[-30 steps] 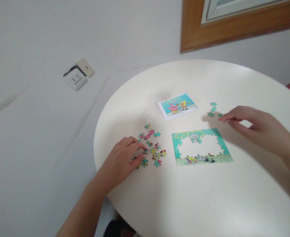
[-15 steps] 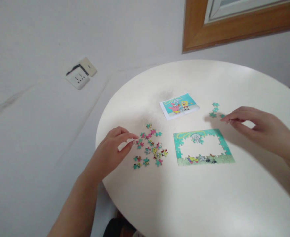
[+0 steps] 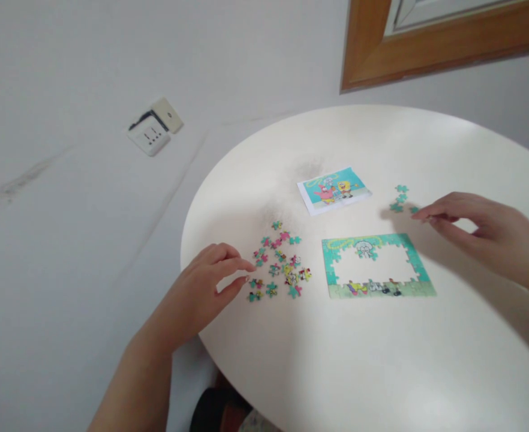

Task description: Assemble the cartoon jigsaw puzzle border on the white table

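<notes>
My left hand (image 3: 217,276) hovers at the left edge of a loose group of puzzle pieces (image 3: 274,270), thumb and index finger slightly apart with nothing visible between them. My right hand (image 3: 480,231) has its thumb and fingers drawn together; whether a piece is between the tips is hidden. A teal puzzle piece (image 3: 414,210) shows right at its index fingertip, and several more teal pieces (image 3: 400,197) lie just left of it. Between my hands is the partly assembled puzzle (image 3: 334,285), a joined border around an open middle, with a Squidward face (image 3: 363,248) attached at the top.
A small picture card (image 3: 334,190) with the cartoon scene lies behind the puzzle. Everything rests on a round white table (image 3: 358,354). Along the wall are a socket (image 3: 150,137) and a wood-framed window (image 3: 367,54). A dark object (image 3: 208,411) shows below the table edge.
My left hand has shifted slightly down beside the loose pieces. The right hand stays by the teal pieces. The whole view has moved a little.
</notes>
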Demonstrator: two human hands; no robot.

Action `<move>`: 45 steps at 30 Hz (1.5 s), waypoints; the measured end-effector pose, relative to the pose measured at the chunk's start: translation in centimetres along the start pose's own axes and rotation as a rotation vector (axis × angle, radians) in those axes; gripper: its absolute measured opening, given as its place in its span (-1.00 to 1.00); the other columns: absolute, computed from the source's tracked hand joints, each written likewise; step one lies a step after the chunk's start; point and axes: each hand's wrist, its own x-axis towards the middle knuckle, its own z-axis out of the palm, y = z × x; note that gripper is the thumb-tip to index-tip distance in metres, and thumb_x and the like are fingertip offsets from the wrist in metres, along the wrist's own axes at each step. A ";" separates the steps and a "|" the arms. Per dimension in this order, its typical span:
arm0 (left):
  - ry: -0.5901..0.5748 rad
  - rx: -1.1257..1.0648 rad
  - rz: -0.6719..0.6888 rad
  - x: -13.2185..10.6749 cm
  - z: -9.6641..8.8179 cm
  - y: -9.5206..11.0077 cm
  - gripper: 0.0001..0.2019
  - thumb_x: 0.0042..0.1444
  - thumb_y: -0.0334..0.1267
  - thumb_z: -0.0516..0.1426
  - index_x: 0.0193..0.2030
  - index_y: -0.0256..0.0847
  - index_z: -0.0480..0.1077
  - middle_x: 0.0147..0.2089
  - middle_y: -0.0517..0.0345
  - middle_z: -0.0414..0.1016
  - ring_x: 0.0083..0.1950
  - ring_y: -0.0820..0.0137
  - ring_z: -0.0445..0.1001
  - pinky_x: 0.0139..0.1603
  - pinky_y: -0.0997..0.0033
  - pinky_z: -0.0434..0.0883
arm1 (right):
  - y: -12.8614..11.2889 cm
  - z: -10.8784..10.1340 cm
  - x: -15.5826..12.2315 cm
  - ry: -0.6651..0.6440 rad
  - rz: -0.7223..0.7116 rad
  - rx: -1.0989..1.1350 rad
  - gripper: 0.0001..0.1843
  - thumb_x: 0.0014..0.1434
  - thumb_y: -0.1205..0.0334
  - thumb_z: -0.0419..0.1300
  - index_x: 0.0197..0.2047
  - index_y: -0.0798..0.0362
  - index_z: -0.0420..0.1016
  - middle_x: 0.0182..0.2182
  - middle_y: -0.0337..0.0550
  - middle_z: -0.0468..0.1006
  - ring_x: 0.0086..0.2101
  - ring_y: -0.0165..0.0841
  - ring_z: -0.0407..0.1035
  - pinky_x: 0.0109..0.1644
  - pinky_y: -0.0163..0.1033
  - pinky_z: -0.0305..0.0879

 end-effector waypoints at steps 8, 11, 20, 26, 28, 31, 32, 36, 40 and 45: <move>-0.135 -0.023 -0.010 -0.9 -0.1 -0.2 -0.81 0.26 -0.23 0.14 -0.04 -0.02 0.54 -0.04 0.09 0.44 0.03 0.23 0.42 0.09 0.20 0.40 | 0.7 0.1 -0.3 0.002 0.050 -0.007 -0.80 0.24 0.15 0.13 -0.15 -0.07 0.55 -0.15 -0.13 0.60 -0.20 -0.29 0.49 -0.42 -0.31 0.29; -0.141 -0.033 -0.018 -1.0 0.0 0.0 -0.80 0.25 -0.23 0.14 -0.03 -0.02 0.53 -0.02 0.08 0.45 0.06 0.22 0.41 0.13 0.19 0.40 | 0.6 0.1 -0.3 0.004 0.054 -0.014 -0.79 0.24 0.13 0.13 -0.16 -0.06 0.56 -0.15 -0.11 0.61 -0.22 -0.28 0.49 -0.43 -0.30 0.30; -0.181 -0.054 -0.025 -1.7 0.1 -0.2 -0.85 0.25 -0.23 0.15 -0.07 -0.03 0.50 -0.01 0.10 0.44 0.07 0.24 0.41 0.15 0.20 0.38 | 0.7 0.1 -0.2 0.000 0.048 -0.009 -0.80 0.24 0.14 0.12 -0.17 -0.05 0.56 -0.16 -0.09 0.61 -0.21 -0.26 0.49 -0.41 -0.28 0.30; -0.164 -0.051 -0.024 -1.5 0.8 0.3 -0.88 0.25 -0.21 0.16 -0.12 -0.04 0.52 -0.06 0.10 0.46 0.02 0.25 0.43 0.10 0.19 0.39 | 0.6 0.0 -0.2 0.011 0.026 -0.009 -0.81 0.24 0.15 0.12 -0.18 -0.06 0.56 -0.18 -0.12 0.61 -0.25 -0.30 0.48 -0.42 -0.30 0.26; -0.153 -0.064 -0.024 -1.3 0.8 0.5 -0.88 0.25 -0.23 0.16 -0.15 -0.04 0.53 -0.07 0.10 0.47 0.01 0.25 0.44 0.09 0.19 0.40 | 0.5 0.1 -0.1 0.007 0.023 -0.007 -0.81 0.24 0.15 0.12 -0.18 -0.06 0.55 -0.19 -0.14 0.60 -0.25 -0.31 0.47 -0.42 -0.30 0.26; -0.151 -0.069 -0.021 -0.9 0.9 0.9 -0.89 0.25 -0.24 0.15 -0.17 -0.06 0.53 -0.08 0.10 0.47 0.00 0.24 0.44 0.08 0.20 0.40 | 0.1 0.0 0.0 0.009 0.031 -0.005 -0.82 0.25 0.18 0.12 -0.18 -0.06 0.56 -0.19 -0.13 0.60 -0.25 -0.32 0.47 -0.42 -0.31 0.26; -0.152 -0.070 -0.019 -0.8 1.0 1.0 -0.89 0.25 -0.23 0.15 -0.17 -0.07 0.53 -0.08 0.09 0.47 0.00 0.24 0.44 0.08 0.20 0.40 | 0.0 -0.1 0.0 0.008 0.029 0.002 -0.82 0.25 0.19 0.12 -0.17 -0.05 0.56 -0.19 -0.12 0.60 -0.25 -0.31 0.47 -0.41 -0.31 0.27; -0.146 -0.074 0.012 -0.2 1.6 1.3 -0.88 0.27 -0.24 0.13 -0.15 -0.09 0.50 -0.08 0.09 0.46 -0.01 0.23 0.44 0.05 0.19 0.40 | -0.5 -0.3 0.2 0.004 0.012 0.035 -0.81 0.24 0.22 0.12 -0.19 -0.02 0.57 -0.23 -0.09 0.61 -0.28 -0.31 0.47 -0.37 -0.29 0.31; -0.151 -0.067 0.045 0.3 2.1 1.6 -0.88 0.28 -0.26 0.12 -0.13 -0.09 0.49 -0.09 0.09 0.45 -0.01 0.23 0.43 0.05 0.18 0.40 | -0.2 -0.2 0.3 0.040 -0.045 0.044 -0.79 0.23 0.22 0.10 -0.19 -0.03 0.58 -0.26 -0.12 0.61 -0.33 -0.33 0.47 -0.38 -0.29 0.33; -0.131 -0.049 0.085 0.7 2.0 1.9 -0.88 0.29 -0.30 0.12 -0.12 -0.10 0.48 -0.09 0.09 0.43 -0.02 0.26 0.42 0.06 0.21 0.38 | 0.3 0.0 0.2 0.044 -0.053 0.029 -0.80 0.24 0.23 0.10 -0.19 -0.06 0.57 -0.24 -0.15 0.62 -0.33 -0.37 0.47 -0.42 -0.33 0.30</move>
